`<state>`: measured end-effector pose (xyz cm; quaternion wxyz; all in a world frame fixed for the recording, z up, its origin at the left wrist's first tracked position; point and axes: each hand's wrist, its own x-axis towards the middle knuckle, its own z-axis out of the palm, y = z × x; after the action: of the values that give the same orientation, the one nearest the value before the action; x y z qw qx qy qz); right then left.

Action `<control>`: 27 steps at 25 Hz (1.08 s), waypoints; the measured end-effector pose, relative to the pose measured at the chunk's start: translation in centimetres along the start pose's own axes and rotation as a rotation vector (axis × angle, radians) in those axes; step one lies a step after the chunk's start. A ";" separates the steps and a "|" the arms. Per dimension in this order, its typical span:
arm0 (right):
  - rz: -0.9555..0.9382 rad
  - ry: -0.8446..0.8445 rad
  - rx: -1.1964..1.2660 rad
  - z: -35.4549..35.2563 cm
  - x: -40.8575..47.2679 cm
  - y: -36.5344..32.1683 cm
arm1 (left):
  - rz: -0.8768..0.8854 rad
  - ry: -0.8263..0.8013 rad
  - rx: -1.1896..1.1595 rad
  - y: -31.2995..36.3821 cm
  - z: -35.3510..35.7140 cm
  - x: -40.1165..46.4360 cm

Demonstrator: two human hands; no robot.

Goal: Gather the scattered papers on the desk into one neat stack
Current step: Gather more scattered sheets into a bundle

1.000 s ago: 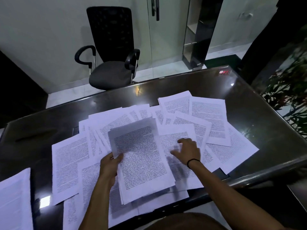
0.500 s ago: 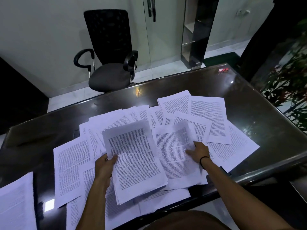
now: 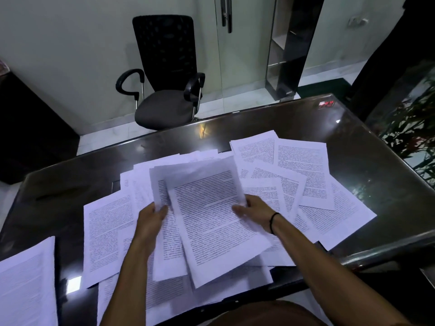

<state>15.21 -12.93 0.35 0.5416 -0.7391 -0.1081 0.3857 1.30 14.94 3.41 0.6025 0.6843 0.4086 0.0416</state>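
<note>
Several printed white sheets lie scattered and overlapping on the dark glossy desk [image 3: 306, 123]. In the middle I hold a small bundle of sheets [image 3: 211, 222] lifted a little above the others. My left hand [image 3: 150, 217] grips its left edge, thumb on top. My right hand [image 3: 254, 212], with a black band on the wrist, holds a sheet at the bundle's right edge and lays it on top. More loose pages [image 3: 303, 170] spread to the right and another page [image 3: 106, 234] lies to the left.
A separate pile of paper [image 3: 26, 281] sits at the desk's near left corner. A black office chair [image 3: 164, 85] stands beyond the far edge. Green plants [image 3: 414, 128] are at the right. A small red item [image 3: 326, 104] lies at the far right corner.
My right hand has drawn a sheet from the right side and brought it left onto the bundle in my left hand. The bundle has risen slightly.
</note>
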 end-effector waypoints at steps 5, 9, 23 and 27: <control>0.081 0.030 0.075 3.8 1.3 0.7 | -0.186 0.019 -0.337 -1.0 3.2 -1.8; 0.169 0.063 0.041 2.9 1.4 2.4 | -0.093 -0.042 -0.099 -3.1 4.0 -1.7; 0.255 0.528 -0.351 -4.7 0.0 6.3 | -0.113 0.130 -0.034 -3.5 0.6 0.8; 0.102 0.360 -0.169 -6.4 -0.1 4.0 | -0.020 0.285 0.171 -1.2 -2.6 0.6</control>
<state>18.47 -19.12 -2.42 0.4679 -0.8435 -0.0039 0.2637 -0.31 17.28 2.75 0.4783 0.7161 0.4990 0.0971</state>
